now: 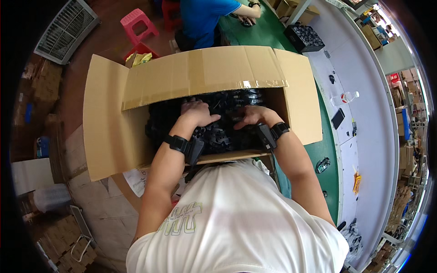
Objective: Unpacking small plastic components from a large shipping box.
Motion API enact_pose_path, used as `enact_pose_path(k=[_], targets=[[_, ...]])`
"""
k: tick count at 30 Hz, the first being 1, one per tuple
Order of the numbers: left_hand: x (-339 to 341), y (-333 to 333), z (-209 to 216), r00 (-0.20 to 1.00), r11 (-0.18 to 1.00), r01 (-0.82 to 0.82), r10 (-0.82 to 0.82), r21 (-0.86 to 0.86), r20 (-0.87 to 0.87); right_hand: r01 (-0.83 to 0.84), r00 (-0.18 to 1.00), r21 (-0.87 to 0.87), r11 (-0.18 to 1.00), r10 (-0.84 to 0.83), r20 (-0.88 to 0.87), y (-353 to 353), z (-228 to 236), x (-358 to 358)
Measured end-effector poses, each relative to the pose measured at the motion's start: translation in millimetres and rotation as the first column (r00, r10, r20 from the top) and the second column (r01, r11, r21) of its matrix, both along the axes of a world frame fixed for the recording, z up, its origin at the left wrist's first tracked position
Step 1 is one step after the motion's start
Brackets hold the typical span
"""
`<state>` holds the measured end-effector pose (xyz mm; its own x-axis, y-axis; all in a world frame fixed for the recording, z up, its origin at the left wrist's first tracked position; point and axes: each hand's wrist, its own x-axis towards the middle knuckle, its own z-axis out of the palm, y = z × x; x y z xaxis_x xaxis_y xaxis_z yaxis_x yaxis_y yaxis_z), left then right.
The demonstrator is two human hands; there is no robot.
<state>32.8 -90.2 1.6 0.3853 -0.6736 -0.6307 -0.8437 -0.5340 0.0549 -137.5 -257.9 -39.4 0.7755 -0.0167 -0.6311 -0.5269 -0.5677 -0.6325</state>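
A large open cardboard box (pixel 116 136) stands in front of me, its flaps folded outward. Inside lies a heap of glossy black parts (pixel 216 136), some in clear wrapping; their exact kind cannot be made out. Both my arms reach into the box. My left hand (pixel 198 113) rests on the heap at the left, thumb stretched out and its fingertips partly hidden among the dark parts. To the right, my right hand (pixel 255 115) touches the heap with its fingers apart. Neither hand visibly grips a part. Each wrist wears a black strap with a small device.
A green workbench (pixel 325 182) runs along the right, with a clear bottle (pixel 344 98), a phone (pixel 337 118) and a black box (pixel 304 38) by it. Beyond the carton a person in blue (pixel 200 20) sits working. A pink stool (pixel 139 25) stands at the far left.
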Motion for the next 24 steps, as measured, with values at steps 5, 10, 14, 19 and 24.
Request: enact_pose_path(k=[5, 10, 14, 19, 24], targets=[[16.2, 6.6, 1.7, 0.973, 0.969, -0.229, 0.230, -0.097, 0.002, -0.121, 0.990, -0.089, 0.989, 0.126, 0.056, 1.7, -22.1, 4.4], [25.6, 12.8, -18.0, 0.947, 0.904, -0.214, 0.285, -0.371, 0.148, 0.055, 0.994, -0.262, 0.964, -0.027, 0.110, -5.4, -11.9, 11.5], [20.3, 12.8, -28.2, 0.987, 0.672, -0.138, 0.033, -0.728, -0.157, 0.335, 0.912, -0.148, 0.930, -0.281, 0.300, 5.1, 1.1, 15.8], [3.8, 4.4, -49.6, 0.674, 0.660, -0.417, -0.236, -0.625, -0.700, 0.443, 0.769, 0.462, 0.768, -0.591, 0.244, 22.2, 16.3, 18.9], [18.9, 1.0, -68.3, 0.717, 0.658, -0.506, -0.039, -0.558, -0.696, 0.502, 0.819, 0.207, 0.840, -0.538, 0.199, 19.4, 16.6, 22.0]])
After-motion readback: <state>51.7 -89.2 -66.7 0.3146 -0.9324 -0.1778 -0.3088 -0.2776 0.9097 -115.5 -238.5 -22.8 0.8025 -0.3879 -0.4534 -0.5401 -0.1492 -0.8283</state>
